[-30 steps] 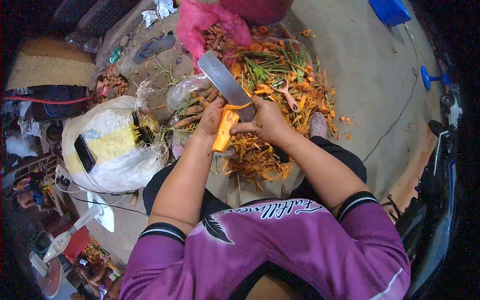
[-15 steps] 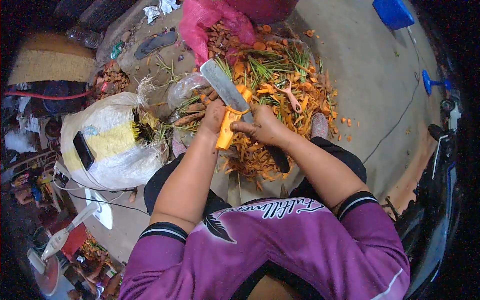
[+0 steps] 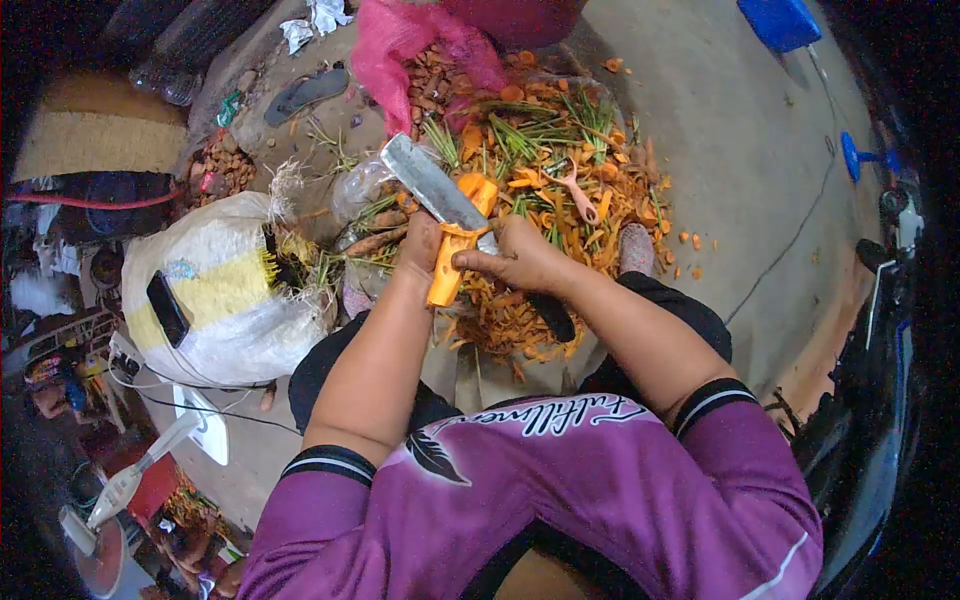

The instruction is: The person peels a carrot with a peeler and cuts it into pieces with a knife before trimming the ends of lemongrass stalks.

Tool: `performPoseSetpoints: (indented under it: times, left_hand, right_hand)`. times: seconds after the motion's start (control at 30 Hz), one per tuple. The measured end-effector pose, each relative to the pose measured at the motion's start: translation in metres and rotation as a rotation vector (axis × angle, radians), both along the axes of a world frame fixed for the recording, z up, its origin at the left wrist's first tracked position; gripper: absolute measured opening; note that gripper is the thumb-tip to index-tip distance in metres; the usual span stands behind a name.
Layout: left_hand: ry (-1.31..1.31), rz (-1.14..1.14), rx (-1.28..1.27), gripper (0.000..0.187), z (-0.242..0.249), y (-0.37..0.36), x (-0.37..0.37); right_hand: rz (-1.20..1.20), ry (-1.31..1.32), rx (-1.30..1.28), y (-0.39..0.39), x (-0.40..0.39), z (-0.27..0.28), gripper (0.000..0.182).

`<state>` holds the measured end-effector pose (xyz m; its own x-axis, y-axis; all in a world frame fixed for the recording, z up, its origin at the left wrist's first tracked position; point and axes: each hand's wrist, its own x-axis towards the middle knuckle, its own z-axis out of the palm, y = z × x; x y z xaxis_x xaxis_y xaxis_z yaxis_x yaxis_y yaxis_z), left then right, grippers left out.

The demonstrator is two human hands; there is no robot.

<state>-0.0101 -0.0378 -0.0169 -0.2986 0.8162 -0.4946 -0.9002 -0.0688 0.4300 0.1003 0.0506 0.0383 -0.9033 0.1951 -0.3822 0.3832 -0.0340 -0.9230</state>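
My left hand (image 3: 422, 243) is closed around a peeled orange carrot (image 3: 452, 268), which tilts up to the right. In my right hand (image 3: 522, 258) is a knife (image 3: 430, 182) with a wide grey blade; its dark handle end shows below the palm. The blade lies across the carrot, and my right thumb presses on the carrot's side. Beneath both hands spreads a heap of orange peelings and pieces (image 3: 510, 315) with green stems. A pink peeler (image 3: 581, 198) rests on the heap, right of my right hand.
A white and yellow sack (image 3: 225, 335) with a black phone (image 3: 168, 308) on it stands at the left. Pink netting (image 3: 390, 50) lies beyond the heap. A sandal (image 3: 305, 95) is at the upper left, a blue dustpan (image 3: 780, 22) at the upper right.
The blade has swung slightly left and lower over the carrot. More of the carrot's upper end shows beyond the blade. Both hands have shifted a little to the left.
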Motion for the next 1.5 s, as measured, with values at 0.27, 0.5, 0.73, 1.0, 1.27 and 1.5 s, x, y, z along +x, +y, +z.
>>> performPoseSetpoints:
  times: [0.27, 0.5, 0.73, 1.0, 1.27, 1.5]
  left_hand:
    - [0.109, 0.031, -0.159, 0.032, 0.009, 0.007, -0.008]
    - [0.029, 0.162, -0.123, 0.029, -0.007, 0.005, -0.026]
    - [-0.084, 0.119, -0.071, 0.026, -0.007, -0.003, -0.040]
    - [-0.047, 0.103, -0.089, 0.036, -0.095, 0.003, -0.052]
    - [-0.119, 0.097, -0.021, 0.035, -0.069, -0.003, -0.033]
    - [-0.101, 0.041, 0.017, 0.034, -0.073, -0.007, -0.029]
  right_hand:
    - [-0.115, -0.095, 0.184, -0.004, 0.001, -0.025, 0.043]
    - [-0.224, -0.002, 0.733, 0.004, 0.000, -0.012, 0.030]
    - [0.150, 0.053, 1.069, -0.019, 0.015, 0.008, 0.028]
    - [0.129, 0.056, 1.143, -0.027, 0.020, 0.005, 0.014]
    - [0.077, 0.020, 1.220, -0.032, 0.016, -0.009, 0.011]
    - [0.095, 0.009, 1.237, -0.032, 0.012, -0.012, 0.024]
